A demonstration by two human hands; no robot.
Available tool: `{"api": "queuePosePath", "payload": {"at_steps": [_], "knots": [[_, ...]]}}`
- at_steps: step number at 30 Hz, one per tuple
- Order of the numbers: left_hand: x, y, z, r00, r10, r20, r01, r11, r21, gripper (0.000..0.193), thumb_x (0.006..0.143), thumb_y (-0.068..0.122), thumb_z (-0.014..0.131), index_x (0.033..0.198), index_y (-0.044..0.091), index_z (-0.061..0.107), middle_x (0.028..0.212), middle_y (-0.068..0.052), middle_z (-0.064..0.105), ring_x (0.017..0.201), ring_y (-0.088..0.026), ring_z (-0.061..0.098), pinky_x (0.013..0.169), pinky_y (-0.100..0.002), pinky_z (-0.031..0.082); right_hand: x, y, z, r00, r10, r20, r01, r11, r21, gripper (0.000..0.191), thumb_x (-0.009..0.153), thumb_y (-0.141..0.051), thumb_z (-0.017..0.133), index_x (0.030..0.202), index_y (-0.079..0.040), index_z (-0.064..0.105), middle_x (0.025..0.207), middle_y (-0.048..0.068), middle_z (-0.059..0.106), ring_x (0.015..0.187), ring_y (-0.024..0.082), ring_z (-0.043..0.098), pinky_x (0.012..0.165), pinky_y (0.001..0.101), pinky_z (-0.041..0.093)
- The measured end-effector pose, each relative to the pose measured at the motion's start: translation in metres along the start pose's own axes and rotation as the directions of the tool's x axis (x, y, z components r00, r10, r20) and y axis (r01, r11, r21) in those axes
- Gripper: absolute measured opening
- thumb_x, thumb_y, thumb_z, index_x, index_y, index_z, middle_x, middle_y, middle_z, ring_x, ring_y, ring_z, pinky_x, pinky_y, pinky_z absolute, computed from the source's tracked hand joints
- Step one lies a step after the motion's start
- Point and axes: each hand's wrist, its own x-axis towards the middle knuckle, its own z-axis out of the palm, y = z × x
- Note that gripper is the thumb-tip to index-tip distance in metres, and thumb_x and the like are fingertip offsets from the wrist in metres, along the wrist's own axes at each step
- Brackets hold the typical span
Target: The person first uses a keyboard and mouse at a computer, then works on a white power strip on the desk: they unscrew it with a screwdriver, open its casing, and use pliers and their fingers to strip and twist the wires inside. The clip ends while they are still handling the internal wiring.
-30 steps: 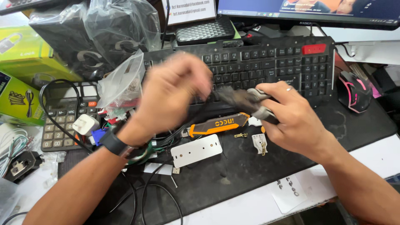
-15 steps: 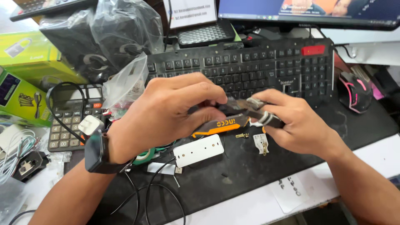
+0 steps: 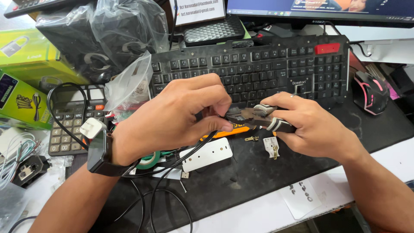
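Keyboard [image 3: 258,64] behind both hands [image 3: 181,116], calculator [image 3: 71,127] left, mouse [image 3: 370,91] right.

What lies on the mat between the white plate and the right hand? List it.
In the head view, between the white plate and the right hand lie a small brass piece and a small white part on the black mat.

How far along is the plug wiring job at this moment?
Looks done: the white plastic plug cover lies off on the black desk mat, a small brass part beside it. In hand: the right hand holds grey-handled pliers; the left hand pinches at their tip. Left: seemingly reassembly.
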Motion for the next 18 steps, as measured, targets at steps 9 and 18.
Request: {"api": "queuePosePath", "payload": {"at_steps": [9,18], "knots": [[-0.008,-0.01,0.007,1.0,0.009,-0.01,-0.009,0.999,-0.039,0.023,0.087,0.009,0.08,0.089,0.001,0.059,0.083,-0.008,0.058,0.068,-0.026,0.06,0.058,-0.036,0.047,-0.004,0.0,0.001,0.999,-0.029,0.016,0.031,0.99,-0.139,0.036,0.066,-0.002,0.078,0.102,-0.002,0.072,0.122,0.014,0.066,0.106,0.034,0.064,0.088,0.0409,0.053],[-0.021,-0.014,0.025,0.997,-0.052,0.056,0.051,0.999,0.013,0.019,0.095,0.013,0.071,0.093,0.002,0.055,0.088,-0.012,0.058,0.08,-0.035,0.061,0.067,-0.044,0.047,-0.005,0.003,0.013,0.998,-0.032,0.059,0.044,0.976,-0.213,0.038,0.062,0.0,0.076,0.1,-0.003,0.072,0.119,0.011,0.066,0.102,0.034,0.062,0.088,0.0428,0.051]]}}
